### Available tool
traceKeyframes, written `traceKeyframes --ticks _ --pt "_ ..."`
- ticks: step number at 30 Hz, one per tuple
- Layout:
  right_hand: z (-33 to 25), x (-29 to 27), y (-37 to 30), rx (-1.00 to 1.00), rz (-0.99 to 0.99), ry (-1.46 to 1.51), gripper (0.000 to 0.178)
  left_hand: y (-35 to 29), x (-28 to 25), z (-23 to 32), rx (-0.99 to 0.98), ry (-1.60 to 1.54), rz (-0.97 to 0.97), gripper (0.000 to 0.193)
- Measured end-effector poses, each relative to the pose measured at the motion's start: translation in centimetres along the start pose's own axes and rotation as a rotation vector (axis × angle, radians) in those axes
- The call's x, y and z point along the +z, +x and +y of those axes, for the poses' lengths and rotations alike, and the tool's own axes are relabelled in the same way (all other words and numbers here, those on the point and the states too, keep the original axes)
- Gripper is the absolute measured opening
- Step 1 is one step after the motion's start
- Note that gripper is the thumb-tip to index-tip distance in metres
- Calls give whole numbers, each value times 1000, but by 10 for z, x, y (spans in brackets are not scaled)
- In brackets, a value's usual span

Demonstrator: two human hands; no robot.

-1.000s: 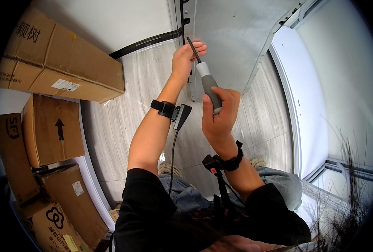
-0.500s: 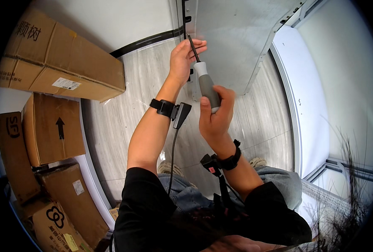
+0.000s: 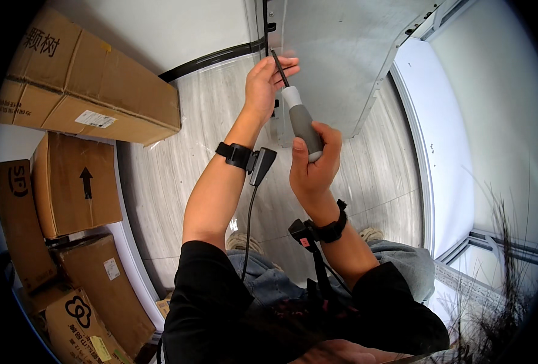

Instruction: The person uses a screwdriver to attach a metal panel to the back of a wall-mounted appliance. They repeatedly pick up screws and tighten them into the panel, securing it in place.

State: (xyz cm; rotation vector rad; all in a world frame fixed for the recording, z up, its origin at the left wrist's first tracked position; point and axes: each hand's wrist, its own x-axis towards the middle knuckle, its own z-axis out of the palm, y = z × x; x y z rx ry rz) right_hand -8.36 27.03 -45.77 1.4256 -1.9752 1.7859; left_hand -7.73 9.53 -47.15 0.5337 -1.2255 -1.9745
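A screwdriver [image 3: 303, 120] with a grey handle, a pale collar and a dark shaft slants up and to the left. My right hand [image 3: 317, 164] is wrapped round the lower end of its handle. The tip meets the left edge of a metal panel [image 3: 335, 67]; what lies right under the tip is too small to make out. My left hand [image 3: 261, 94] is beside the shaft, its fingers stretched out past it toward the panel. Whether those fingers touch the shaft is unclear.
Cardboard boxes [image 3: 99, 85] are piled along the left, with several more [image 3: 81, 188] below. Pale wood-look floor [image 3: 211, 97] runs between them and the panel. On the right is a white frame [image 3: 444, 176]. A cable [image 3: 248, 233] hangs from my left wrist strap.
The screwdriver handle and my right hand have shifted slightly right, so the screwdriver leans a little more. My left hand has stayed almost in place.
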Motion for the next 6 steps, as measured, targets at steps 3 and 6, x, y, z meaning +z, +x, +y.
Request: traceKeyframes --ticks 3,6 --pt "2 3 -1 2 62 80 50 2 -2 -1 5 -8 1 32" --pt "-1 13 -1 -48 170 140 56 1 0 0 -11 -1 6 32"
